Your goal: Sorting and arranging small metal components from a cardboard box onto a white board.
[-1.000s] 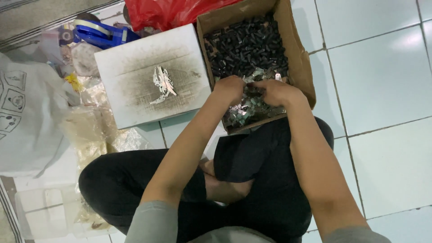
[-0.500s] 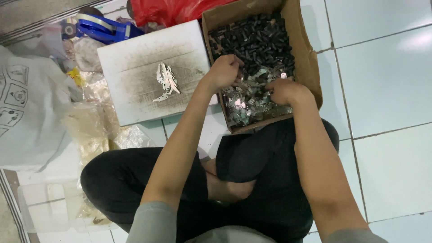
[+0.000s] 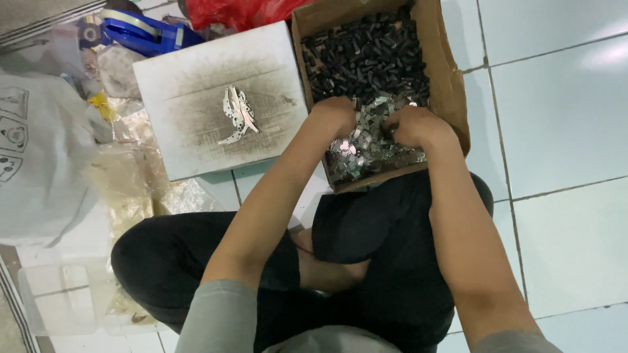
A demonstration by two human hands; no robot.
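Note:
A brown cardboard box (image 3: 453, 85) lies on the tiled floor in front of my knees. Its far half is filled with small black parts (image 3: 366, 59), its near half with small shiny metal pieces (image 3: 366, 153). My left hand (image 3: 335, 116) and my right hand (image 3: 415, 126) both reach into the box, fingers curled down into the metal pieces where they meet the black parts. What the fingers hold is hidden. Left of the box lies a white board with a dark smudge (image 3: 196, 137), with a small cluster of shiny metal blades (image 3: 235, 114) on it.
A blue tape dispenser (image 3: 140, 31) and a red plastic bag (image 3: 242, 12) lie beyond the board. Clear plastic bags (image 3: 124, 176) and a large white bag (image 3: 36, 157) are at the left, a clear plastic container (image 3: 59, 297) at lower left. White tiles (image 3: 562, 131) extend to the right.
My left hand came back toward my right hand, and both now dig together in the metal pieces. The view has shifted slightly.

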